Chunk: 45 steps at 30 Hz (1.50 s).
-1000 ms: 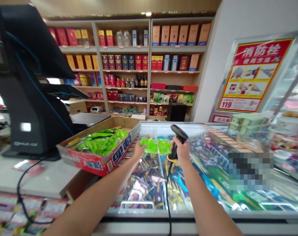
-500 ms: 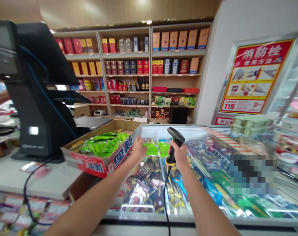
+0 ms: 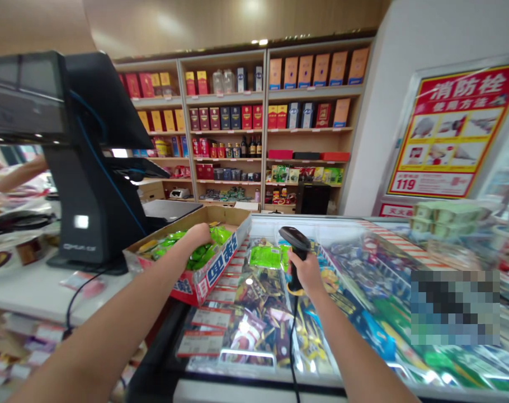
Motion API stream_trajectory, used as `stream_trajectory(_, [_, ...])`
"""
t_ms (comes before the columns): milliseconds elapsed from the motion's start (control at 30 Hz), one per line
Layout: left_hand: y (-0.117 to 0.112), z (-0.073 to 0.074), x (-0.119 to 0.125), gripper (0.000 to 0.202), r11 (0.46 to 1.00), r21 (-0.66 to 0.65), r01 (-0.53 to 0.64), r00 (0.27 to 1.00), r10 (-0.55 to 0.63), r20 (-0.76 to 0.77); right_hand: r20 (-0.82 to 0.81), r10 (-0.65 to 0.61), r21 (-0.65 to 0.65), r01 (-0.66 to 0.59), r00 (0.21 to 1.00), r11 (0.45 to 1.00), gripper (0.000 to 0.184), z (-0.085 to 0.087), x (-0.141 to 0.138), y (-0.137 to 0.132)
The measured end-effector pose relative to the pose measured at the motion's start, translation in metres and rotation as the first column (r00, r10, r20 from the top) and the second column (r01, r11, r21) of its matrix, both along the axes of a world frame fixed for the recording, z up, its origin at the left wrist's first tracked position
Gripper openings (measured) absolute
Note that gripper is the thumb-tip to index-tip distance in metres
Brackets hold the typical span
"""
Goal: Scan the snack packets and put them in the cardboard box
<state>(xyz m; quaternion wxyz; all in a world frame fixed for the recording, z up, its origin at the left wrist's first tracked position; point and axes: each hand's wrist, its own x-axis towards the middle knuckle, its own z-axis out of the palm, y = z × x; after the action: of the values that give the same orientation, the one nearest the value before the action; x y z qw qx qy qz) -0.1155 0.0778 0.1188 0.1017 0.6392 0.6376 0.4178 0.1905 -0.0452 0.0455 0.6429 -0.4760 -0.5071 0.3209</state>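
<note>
My left hand reaches into an open cardboard box and rests on the green snack packets inside it. Its fingers curl down among the packets and are hidden. My right hand is closed around the handle of a black barcode scanner, held upright over the freezer's glass lid. The scanner's head points left toward two green packets lying on the glass between my hands. The scanner's cable hangs down toward me.
A black till terminal stands on the white counter left of the box. The chest freezer is full of wrapped ice creams. Shelves of boxed goods line the back wall. Another person's arm shows at far left.
My left hand let go of the green packets on the glass and moved left into the box. The scanner stayed in my right hand, shifting slightly. The view panned left.
</note>
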Motion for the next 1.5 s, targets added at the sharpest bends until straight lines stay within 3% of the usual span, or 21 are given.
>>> stream_trajectory(67, [-0.006,0.004,0.002,0.037,1.0,-0.026,-0.015,0.997,0.013,-0.081,-0.018,-0.022,0.01,0.022,1.0,1.0,0.028,0.0,0.0,0.001])
stream_trajectory(167, [-0.022,0.019,0.007,0.024,0.995,0.084,-0.053,0.99,0.063,-0.123,-0.014,-0.023,0.017,0.024,1.0,1.0,0.027,-0.001,-0.001,0.001])
stream_trajectory(233, [-0.038,0.028,0.016,0.017,0.982,0.182,-0.054,0.998,0.06,-0.024,-0.008,-0.018,0.02,0.018,1.0,1.0,0.027,0.0,-0.002,0.001])
stream_trajectory(333, [-0.061,0.025,0.043,0.014,0.962,0.265,0.063,0.946,-0.142,0.292,-0.043,0.006,0.036,-0.004,0.999,0.999,0.026,0.003,-0.004,-0.004])
stream_trajectory(400, [-0.071,0.008,0.067,0.015,0.935,0.314,0.168,0.809,-0.312,0.497,-0.085,0.037,0.063,-0.031,0.996,0.998,0.024,0.007,-0.004,-0.008])
stream_trajectory(467, [-0.073,-0.018,0.089,0.019,0.918,0.328,0.223,0.678,-0.388,0.625,-0.118,0.062,0.095,-0.051,0.991,0.994,0.023,0.01,-0.004,-0.011])
stream_trajectory(600, [-0.064,-0.072,0.116,0.025,0.948,0.254,0.192,0.552,-0.319,0.771,-0.075,0.111,0.079,-0.106,0.991,0.991,0.024,0.012,-0.005,-0.013])
stream_trajectory(700, [-0.058,-0.095,0.12,0.031,0.955,0.236,0.179,0.479,-0.294,0.827,-0.031,0.173,-0.046,-0.174,0.984,0.984,0.027,0.01,-0.008,-0.012])
stream_trajectory(800, [-0.057,-0.102,0.119,0.034,0.95,0.256,0.18,0.466,-0.311,0.828,-0.005,0.222,-0.115,-0.221,0.975,0.968,0.027,0.009,-0.011,-0.013])
stream_trajectory(1300, [-0.064,-0.098,0.12,0.03,0.954,0.247,0.168,0.458,-0.297,0.838,0.01,0.286,-0.121,-0.282,0.958,0.952,0.026,0.007,-0.011,-0.015])
stream_trajectory(1500, [-0.06,-0.105,0.122,0.031,0.957,0.22,0.191,0.464,-0.286,0.838,-0.04,0.201,-0.122,-0.204,0.979,0.971,0.028,0.011,-0.006,-0.014])
